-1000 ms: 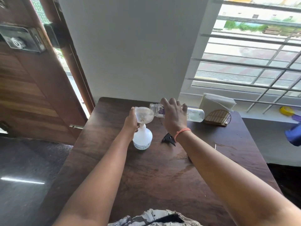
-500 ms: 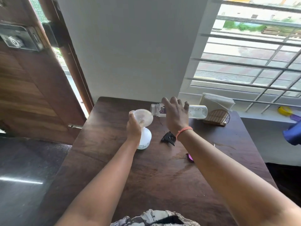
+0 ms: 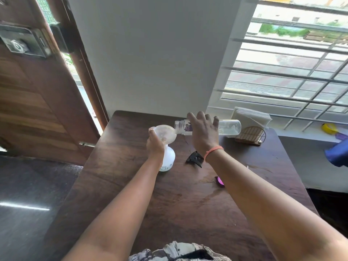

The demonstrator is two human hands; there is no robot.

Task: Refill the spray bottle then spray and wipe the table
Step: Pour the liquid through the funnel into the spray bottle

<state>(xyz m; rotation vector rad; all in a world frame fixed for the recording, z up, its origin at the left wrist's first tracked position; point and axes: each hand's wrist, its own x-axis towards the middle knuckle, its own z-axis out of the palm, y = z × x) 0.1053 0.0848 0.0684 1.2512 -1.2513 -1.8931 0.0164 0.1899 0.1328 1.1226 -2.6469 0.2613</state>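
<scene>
The left hand (image 3: 155, 146) covers the neck and near side of the spray bottle (image 3: 168, 157), whose label is too small to read. The right forearm hides most of a pink cap (image 3: 220, 180), perhaps a lid. The frame's right edge cuts off a blue thing (image 3: 339, 154).

spray bottle (image 3: 168, 157): 1 | funnel (image 3: 165, 133): 1 | water bottle (image 3: 228, 127): 1 | trigger head (image 3: 194, 159): 1 | napkin holder (image 3: 251, 135): 1 | hands: 2

- The clear bottle (image 3: 228, 127) I hold has a purple label with white lettering, too blurred to read.
- The spray bottle (image 3: 168, 157) bears small, illegible print.
</scene>
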